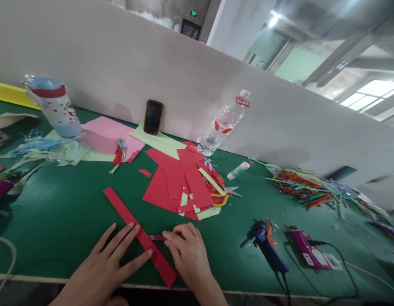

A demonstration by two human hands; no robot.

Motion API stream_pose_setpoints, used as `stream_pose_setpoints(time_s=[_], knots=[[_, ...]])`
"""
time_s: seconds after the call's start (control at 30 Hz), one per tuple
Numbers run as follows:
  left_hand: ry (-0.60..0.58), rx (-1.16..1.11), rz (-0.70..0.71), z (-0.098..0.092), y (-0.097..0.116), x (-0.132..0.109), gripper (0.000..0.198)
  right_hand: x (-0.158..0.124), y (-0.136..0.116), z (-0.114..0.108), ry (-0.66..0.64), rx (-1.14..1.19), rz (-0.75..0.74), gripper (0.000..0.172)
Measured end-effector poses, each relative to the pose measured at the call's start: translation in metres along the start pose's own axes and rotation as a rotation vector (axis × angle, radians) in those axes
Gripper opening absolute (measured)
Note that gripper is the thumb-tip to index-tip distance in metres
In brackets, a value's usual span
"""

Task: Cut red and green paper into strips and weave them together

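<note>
A long red paper strip [120,206] lies slantwise on the green table near the front edge. My left hand [109,259] rests on it, fingers spread, with fingertips pressing its middle part. Just to the right, my right hand [188,250] pinches the end of a thin purple stick-like piece [157,238]. The far end of that piece meets or nearly touches the strip's right edge; its exact kind is too small to make out.
Red paper offcuts [158,187] and yellow-handled scissors [233,191] lie behind my hands. Farther back stand a phone [153,117], a plastic bottle [222,127] and a tumbler [58,106]. A glue gun [268,246] and a corded purple device [310,250] lie at right.
</note>
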State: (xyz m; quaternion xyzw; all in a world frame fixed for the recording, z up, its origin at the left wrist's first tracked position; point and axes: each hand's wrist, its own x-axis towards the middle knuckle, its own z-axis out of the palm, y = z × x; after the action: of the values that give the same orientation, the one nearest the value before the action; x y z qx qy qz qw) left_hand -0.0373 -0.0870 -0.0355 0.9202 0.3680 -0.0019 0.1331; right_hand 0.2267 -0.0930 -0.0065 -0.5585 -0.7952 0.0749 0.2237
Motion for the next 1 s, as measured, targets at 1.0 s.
stream_pose_setpoints(time_s=[1.0], knots=[[-0.022,0.0,-0.094,-0.001,0.002,0.001,0.115,-0.006,0.013,-0.003,-0.007,0.055,0.002,0.021]])
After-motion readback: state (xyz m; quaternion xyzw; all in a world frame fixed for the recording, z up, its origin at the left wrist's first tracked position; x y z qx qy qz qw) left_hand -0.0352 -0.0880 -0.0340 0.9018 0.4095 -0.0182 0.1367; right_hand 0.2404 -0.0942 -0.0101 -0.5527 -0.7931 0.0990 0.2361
